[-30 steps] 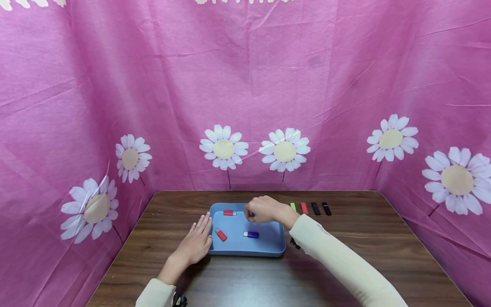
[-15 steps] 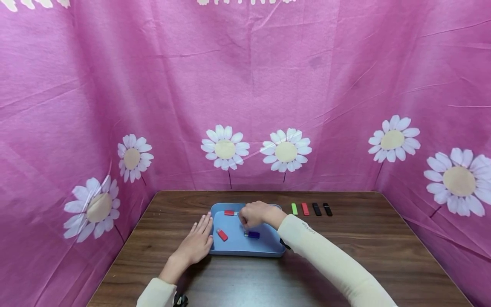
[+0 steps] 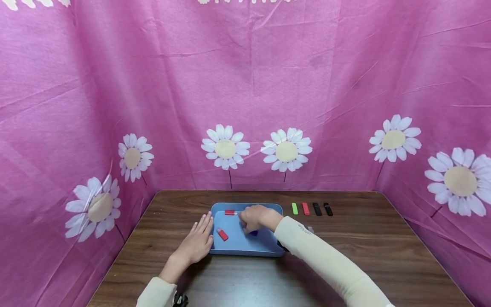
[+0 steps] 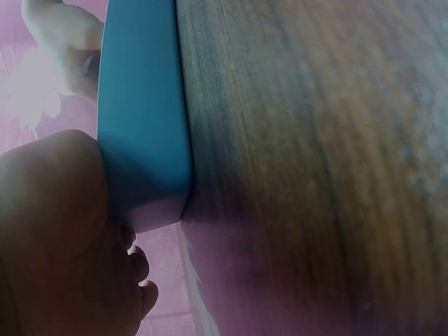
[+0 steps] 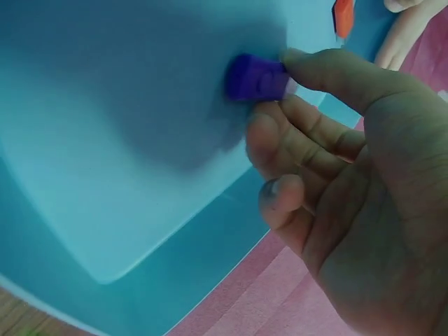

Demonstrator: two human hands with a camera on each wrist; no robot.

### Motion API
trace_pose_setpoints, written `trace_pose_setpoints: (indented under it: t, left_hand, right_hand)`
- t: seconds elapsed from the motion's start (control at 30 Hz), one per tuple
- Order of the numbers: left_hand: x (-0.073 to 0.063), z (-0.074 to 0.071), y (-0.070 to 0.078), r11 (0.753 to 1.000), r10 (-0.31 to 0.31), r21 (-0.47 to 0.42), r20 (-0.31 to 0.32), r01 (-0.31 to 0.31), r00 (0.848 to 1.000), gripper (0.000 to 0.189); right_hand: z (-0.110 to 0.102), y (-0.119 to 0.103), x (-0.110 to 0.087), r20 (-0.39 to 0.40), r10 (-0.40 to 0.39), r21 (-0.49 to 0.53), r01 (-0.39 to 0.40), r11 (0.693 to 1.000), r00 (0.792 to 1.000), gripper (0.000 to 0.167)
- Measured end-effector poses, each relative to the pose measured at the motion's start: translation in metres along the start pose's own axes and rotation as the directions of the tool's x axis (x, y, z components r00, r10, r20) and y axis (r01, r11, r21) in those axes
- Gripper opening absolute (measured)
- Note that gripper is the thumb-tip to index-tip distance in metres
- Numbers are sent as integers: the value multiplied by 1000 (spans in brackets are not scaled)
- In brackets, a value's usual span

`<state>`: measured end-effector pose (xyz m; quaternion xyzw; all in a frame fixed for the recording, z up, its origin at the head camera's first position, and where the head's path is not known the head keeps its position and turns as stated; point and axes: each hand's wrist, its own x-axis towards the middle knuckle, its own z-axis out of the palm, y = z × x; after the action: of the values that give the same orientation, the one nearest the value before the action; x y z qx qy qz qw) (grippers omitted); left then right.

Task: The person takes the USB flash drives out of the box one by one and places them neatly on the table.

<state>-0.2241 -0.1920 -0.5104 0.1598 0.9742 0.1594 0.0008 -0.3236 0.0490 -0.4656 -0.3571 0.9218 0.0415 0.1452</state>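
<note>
A blue tray lies on the table with a purple USB stick in it. My right hand reaches into the tray; in the right wrist view its thumb and fingers pinch one end of that stick, which is near the tray floor. From the head view the hand covers most of the stick. My left hand rests flat against the tray's left side, fingers straight. Two red USB sticks lie in the tray: one red stick at the back and another red stick near the left hand.
Right of the tray stand in a row a green stick, a red one and two black ones, the nearer black stick among them. A small clear object lies by the right sleeve. A pink flowered cloth surrounds the table.
My right hand has moved left and toward me, down onto the purple stick, and now pinches it. My left hand has stayed at the tray's side.
</note>
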Motion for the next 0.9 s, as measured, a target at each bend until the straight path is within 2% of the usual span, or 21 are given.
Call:
trace_pose_setpoints:
  t: [0.4, 0.67, 0.77, 0.9]
  left_hand:
    - [-1, 0, 0, 1000, 16, -15, -15, -16, 1000, 60]
    - [-1, -1, 1, 999, 20, -31, -18, -20, 1000, 61]
    - [0, 1, -2, 1000, 21, -22, -17, -21, 1000, 62]
    - [-1, 1, -2, 1000, 23, -13, -22, -24, 999, 61]
  right_hand:
    - [3, 1, 11, -61, 6, 14, -5, 1000, 998, 22]
    - [2, 10, 9, -85, -8, 42, 12, 999, 996, 21]
    - [1, 13, 5, -89, -39, 74, 46, 996, 995, 27]
    - [3, 15, 1, -76, -90, 81, 96, 992, 993, 43]
